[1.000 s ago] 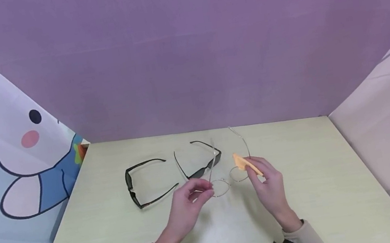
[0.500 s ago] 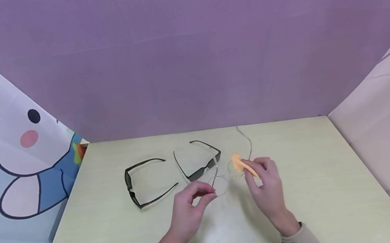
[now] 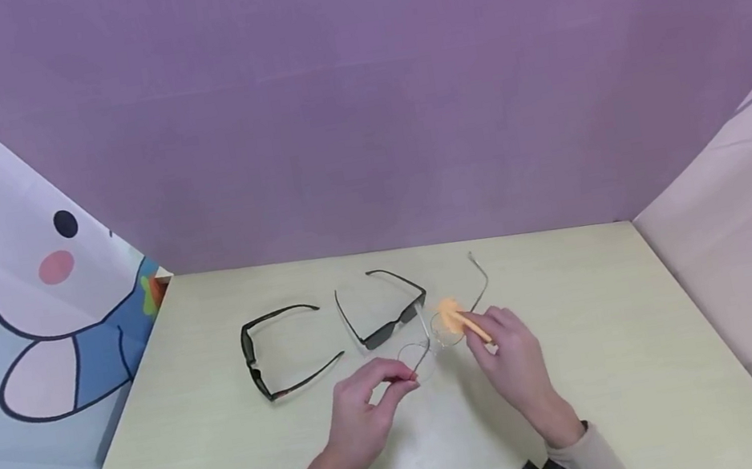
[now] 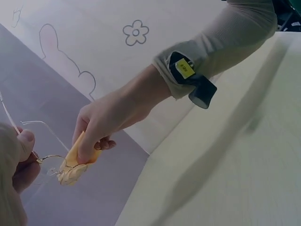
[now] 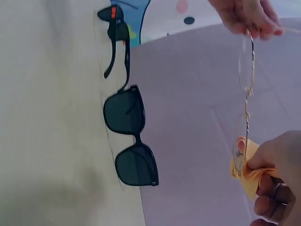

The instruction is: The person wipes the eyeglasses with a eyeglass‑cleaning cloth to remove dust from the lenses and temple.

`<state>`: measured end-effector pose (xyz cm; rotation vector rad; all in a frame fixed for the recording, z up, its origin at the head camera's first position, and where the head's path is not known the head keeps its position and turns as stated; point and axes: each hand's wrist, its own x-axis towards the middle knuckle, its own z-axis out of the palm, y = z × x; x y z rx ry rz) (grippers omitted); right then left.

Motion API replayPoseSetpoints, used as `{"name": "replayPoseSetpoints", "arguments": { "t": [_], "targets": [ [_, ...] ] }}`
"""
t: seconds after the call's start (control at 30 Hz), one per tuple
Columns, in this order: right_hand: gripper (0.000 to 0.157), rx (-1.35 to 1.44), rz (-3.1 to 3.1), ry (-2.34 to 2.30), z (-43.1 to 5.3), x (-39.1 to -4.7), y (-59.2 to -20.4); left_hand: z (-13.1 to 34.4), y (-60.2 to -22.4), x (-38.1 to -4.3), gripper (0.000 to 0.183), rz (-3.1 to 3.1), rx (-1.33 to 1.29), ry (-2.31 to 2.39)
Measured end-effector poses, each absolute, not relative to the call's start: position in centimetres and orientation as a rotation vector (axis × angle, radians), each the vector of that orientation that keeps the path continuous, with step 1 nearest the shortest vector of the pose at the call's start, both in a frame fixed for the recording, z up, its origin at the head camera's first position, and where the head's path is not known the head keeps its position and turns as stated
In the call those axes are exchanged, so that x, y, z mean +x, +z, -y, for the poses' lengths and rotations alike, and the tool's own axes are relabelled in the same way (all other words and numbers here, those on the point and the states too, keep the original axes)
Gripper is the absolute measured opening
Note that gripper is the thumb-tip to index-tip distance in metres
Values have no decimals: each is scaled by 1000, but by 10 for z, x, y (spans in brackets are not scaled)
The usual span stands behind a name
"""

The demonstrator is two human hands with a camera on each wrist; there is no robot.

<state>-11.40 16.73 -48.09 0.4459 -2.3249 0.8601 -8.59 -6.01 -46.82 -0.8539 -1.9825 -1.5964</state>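
Note:
My left hand [image 3: 366,410] pinches a pair of thin gold-wire eyeglasses [image 5: 253,66] at the left hinge, holding them above the table with both temples pointing away. An orange cloth [image 3: 451,316] is gripped between the thumb and fingers of my right hand [image 3: 518,366]. In the right wrist view the cloth wraps both sides of the right lens [image 5: 238,160], with the thumb pressing on it. The left wrist view also has the cloth [image 4: 70,173] at that lens, and part of the rim is hidden by it.
Two pairs of black sunglasses lie with temples unfolded on the pale table [image 3: 621,360]. One pair [image 3: 380,337] is just behind my left hand, the other pair [image 3: 248,349] further left. A purple backdrop [image 3: 357,107] rises behind; printed cloth walls [image 3: 71,345] stand at the sides.
The eyeglasses have tilted, and their right temple has swung lower and to the right. The cloth has shifted left over the right lens. My left hand moved slightly; the sunglasses stayed put.

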Motion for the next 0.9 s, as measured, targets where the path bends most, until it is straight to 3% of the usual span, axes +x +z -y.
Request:
{"name": "replayPoseSetpoints", "arguments": {
  "t": [0.23,0.47,0.9],
  "targets": [
    [31,625,2324,955,-163,-108,-483,60,-468,-86,23,1975,-869,-1559],
    [31,488,2290,843,-168,-114,-482,61,-469,-86,25,1979,-925,-1489],
    [35,560,2252,837,-169,-109,-488,63,-474,-85,29,1970,-969,-1439]
  ]
}}
